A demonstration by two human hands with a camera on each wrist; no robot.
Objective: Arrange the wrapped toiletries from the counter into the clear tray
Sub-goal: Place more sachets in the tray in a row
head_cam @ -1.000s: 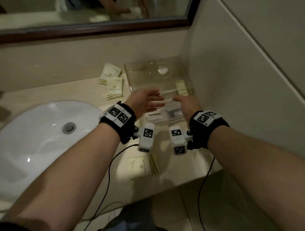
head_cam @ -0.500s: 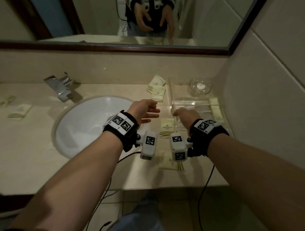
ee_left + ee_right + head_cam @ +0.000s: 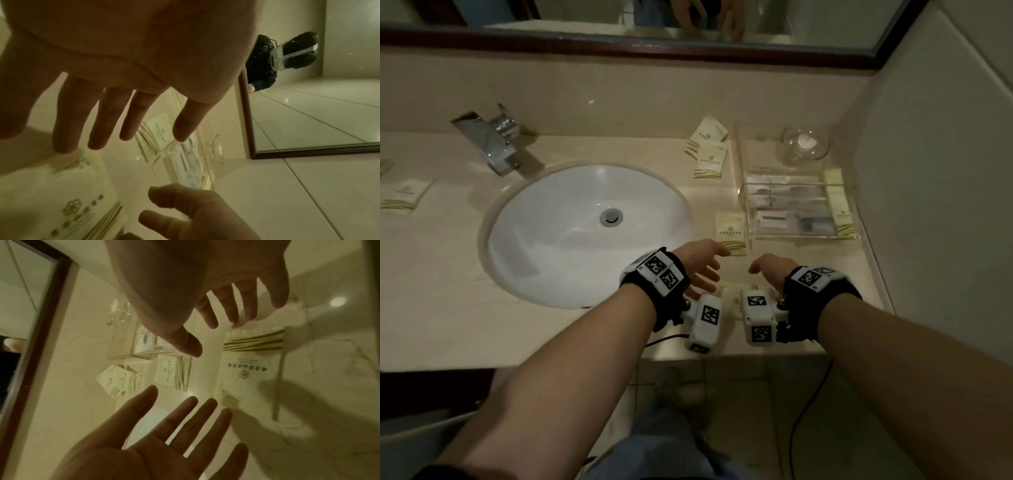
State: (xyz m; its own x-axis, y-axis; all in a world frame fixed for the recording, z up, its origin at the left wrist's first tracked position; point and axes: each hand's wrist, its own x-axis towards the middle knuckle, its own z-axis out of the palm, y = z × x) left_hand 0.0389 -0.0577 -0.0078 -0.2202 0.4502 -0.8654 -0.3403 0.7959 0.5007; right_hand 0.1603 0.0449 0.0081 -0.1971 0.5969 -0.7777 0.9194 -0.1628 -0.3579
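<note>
While both hands hang low over the front of the desk (image 3: 585,342), neither one holds anything. The left hand (image 3: 700,263) has its fingers spread and loose. The right hand (image 3: 768,270) is spread and loose too. A cream packet (image 3: 252,369) lies flat right under them, near the desk's front edge.

A bit farther out, another packet (image 3: 731,233) lies just beside the clear tray (image 3: 743,171), by its near left corner. Two more packets (image 3: 709,150) lie on top of each other near the back wall, left of the tray. One more (image 3: 402,195) lies far off, past the sink (image 3: 585,233).

Inside the tray there are some wrapped things already, and a long cream packet (image 3: 837,202) lies along its right side. So I think the job is partly done, with at least five packets left to move. The one under the hands looks like the next to grab.

A second ago the hands were up by the tray. Now they have pulled back toward the person, and the view takes in the whole sink and the tap (image 3: 493,144).
</note>
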